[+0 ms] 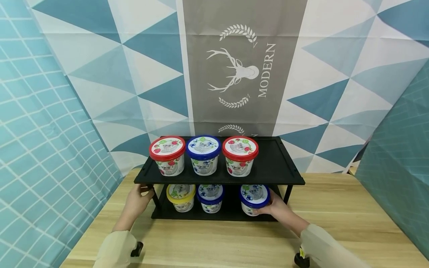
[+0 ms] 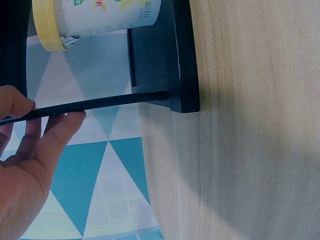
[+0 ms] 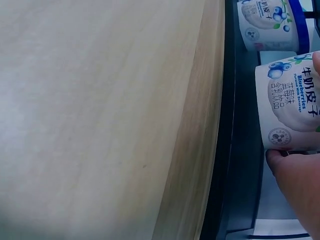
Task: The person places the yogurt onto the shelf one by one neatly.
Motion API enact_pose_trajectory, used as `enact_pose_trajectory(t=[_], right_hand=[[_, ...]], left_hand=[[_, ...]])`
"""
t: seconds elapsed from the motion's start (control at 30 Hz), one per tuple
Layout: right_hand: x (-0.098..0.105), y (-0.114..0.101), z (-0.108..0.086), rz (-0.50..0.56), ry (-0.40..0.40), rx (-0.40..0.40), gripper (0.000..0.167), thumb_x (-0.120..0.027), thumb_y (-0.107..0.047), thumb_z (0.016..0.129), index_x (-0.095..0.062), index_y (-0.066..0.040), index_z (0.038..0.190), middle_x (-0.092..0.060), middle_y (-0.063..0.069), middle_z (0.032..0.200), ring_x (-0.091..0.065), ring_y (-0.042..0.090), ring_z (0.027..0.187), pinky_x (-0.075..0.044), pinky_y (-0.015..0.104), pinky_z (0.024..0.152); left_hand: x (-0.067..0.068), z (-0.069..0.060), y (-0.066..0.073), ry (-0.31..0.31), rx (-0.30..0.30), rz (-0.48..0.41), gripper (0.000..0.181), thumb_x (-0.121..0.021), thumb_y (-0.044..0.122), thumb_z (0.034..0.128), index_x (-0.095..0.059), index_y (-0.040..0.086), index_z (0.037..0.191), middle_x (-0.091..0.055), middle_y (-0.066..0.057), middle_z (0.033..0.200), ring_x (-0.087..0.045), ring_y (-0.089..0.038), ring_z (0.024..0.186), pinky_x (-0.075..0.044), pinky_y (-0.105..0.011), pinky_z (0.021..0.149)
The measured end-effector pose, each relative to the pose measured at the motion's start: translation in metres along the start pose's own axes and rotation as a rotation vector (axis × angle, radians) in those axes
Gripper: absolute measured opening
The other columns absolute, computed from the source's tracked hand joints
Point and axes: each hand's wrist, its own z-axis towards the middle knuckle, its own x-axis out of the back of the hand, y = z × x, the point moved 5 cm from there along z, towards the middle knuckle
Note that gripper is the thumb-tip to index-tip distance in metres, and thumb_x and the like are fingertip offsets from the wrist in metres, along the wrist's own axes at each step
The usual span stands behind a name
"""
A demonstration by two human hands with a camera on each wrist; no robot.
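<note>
A black two-tier shelf [image 1: 275, 160] stands on the wooden table. My left hand [image 1: 136, 203] is at its left side; in the left wrist view thumb and fingers pinch a thin black shelf post [image 2: 110, 101]. On the lower tier, my right hand [image 1: 277, 209] grips a blue-lidded blueberry tub [image 1: 254, 195] from its right side. The right wrist view shows that tub's printed label [image 3: 290, 102], with the hand only partly visible. Left of it on the same tier sit another blue-lidded tub [image 1: 210, 197] and a yellow-lidded tub [image 1: 181, 197].
Along the upper tier stand a red-lidded tub [image 1: 169, 156], a blue-lidded tub [image 1: 204, 154] and a second red-lidded tub [image 1: 239, 156]. The wooden table [image 1: 214, 242] extends in front of the shelf. Patterned cloth [image 1: 161, 74] hangs behind, with tiled-print cloth [image 1: 50, 130] at the left.
</note>
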Motion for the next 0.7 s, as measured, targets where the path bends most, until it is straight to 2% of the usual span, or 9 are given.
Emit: enact_pose_trajectory(t=[0.2, 0.33, 0.43, 0.7], right_hand=[[-0.003, 0.004, 0.011, -0.005, 0.002, 0.007, 0.098, -0.084, -0.003, 0.063, -0.028, -0.005, 0.143, -0.045, 0.02, 0.137, -0.046, 0.036, 0.126, -0.041, 0.046, 0.102], [-0.005, 0.008, 0.014, -0.018, -0.003, 0.004, 0.095, -0.083, -0.01, 0.067, -0.027, -0.008, 0.143, -0.046, 0.019, 0.137, -0.045, 0.037, 0.126, -0.039, 0.05, 0.103], [-0.008, 0.011, 0.015, -0.017, -0.015, 0.001, 0.093, -0.083, -0.013, 0.068, -0.027, -0.011, 0.143, -0.046, 0.016, 0.136, -0.046, 0.035, 0.125, -0.04, 0.051, 0.102], [-0.016, 0.013, 0.022, 0.043, -0.046, 0.019, 0.091, -0.081, -0.011, 0.07, -0.028, -0.013, 0.143, -0.046, 0.015, 0.137, -0.046, 0.035, 0.125, -0.041, 0.049, 0.102]], left_hand=[[0.0, 0.0, 0.0, -0.005, 0.01, 0.002, 0.044, -0.048, 0.01, 0.0946, -0.035, 0.007, 0.136, -0.047, -0.026, 0.128, -0.049, -0.044, 0.119, -0.049, -0.049, 0.089], [0.0, 0.0, 0.0, -0.002, 0.01, 0.009, 0.043, -0.049, 0.01, 0.0942, -0.036, 0.007, 0.135, -0.048, -0.026, 0.127, -0.05, -0.044, 0.119, -0.048, -0.049, 0.089], [0.0, 0.0, 0.0, 0.005, 0.005, 0.008, 0.043, -0.049, 0.009, 0.0936, -0.037, 0.007, 0.134, -0.049, -0.027, 0.126, -0.05, -0.044, 0.118, -0.048, -0.049, 0.09], [0.0, 0.001, 0.0, 0.017, -0.006, 0.0, 0.043, -0.049, 0.008, 0.093, -0.037, 0.006, 0.135, -0.049, -0.027, 0.125, -0.051, -0.045, 0.117, -0.049, -0.05, 0.09]])
